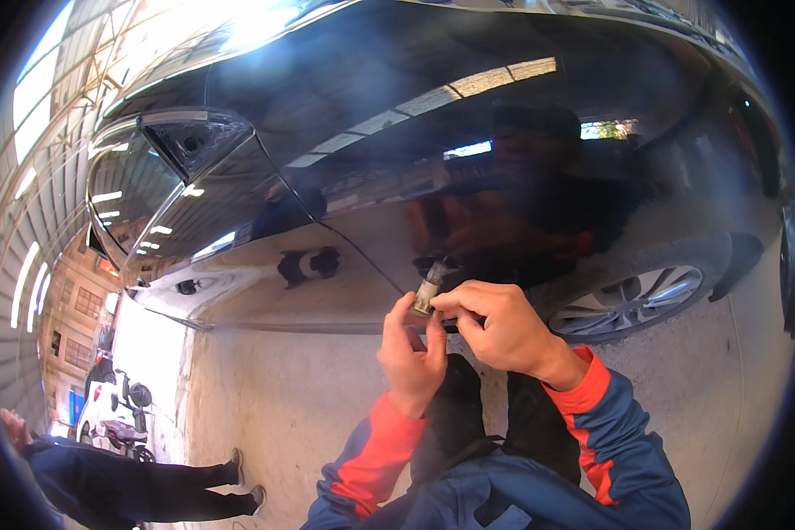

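Note:
In front of a black car's side (362,256), my left hand (412,358) is closed with thumb and fingertips around a small cylindrical piece (427,290). Its body looks pale, with a clearer upper end pointing up; its exact kind cannot be made out. My right hand (503,327) comes from the right, its thumb and forefinger pinched at the lower end of the same piece. Both hands are close together, a little in front of the car's lower body panel. The right fingertips partly hide the lower end.
The car's wheel (632,296) is to the right of my hands. A door window (132,185) with a dark triangular corner piece (194,141) is at the left. Another person (132,481) stands at lower left, near a parked scooter (125,428). Below lies a concrete floor (274,397).

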`<state>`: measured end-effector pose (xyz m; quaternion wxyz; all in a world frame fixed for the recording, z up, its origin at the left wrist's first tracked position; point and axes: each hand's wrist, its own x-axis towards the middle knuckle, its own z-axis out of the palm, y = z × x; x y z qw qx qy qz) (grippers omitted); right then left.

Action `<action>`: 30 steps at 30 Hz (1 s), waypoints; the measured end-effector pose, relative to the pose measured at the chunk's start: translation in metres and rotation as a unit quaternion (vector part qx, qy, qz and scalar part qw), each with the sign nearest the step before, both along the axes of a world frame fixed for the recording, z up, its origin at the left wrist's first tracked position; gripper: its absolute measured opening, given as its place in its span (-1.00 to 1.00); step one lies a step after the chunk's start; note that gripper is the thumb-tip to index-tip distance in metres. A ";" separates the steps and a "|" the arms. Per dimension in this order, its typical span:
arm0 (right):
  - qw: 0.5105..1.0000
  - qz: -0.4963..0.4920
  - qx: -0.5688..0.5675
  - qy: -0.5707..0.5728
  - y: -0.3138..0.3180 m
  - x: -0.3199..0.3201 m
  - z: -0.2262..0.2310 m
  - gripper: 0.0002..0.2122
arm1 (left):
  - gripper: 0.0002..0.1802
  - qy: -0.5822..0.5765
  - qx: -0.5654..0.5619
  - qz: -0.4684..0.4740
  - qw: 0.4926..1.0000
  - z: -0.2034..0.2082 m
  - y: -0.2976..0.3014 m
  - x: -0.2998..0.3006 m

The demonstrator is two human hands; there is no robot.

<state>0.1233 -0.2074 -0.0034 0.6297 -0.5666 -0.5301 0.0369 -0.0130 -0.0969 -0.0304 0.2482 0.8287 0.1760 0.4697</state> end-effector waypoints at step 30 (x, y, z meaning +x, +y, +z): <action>0.977 -0.082 0.107 0.165 0.016 -0.036 -0.063 -0.74 | -0.64 -0.036 -0.483 -0.129 0.865 0.030 0.000 -0.005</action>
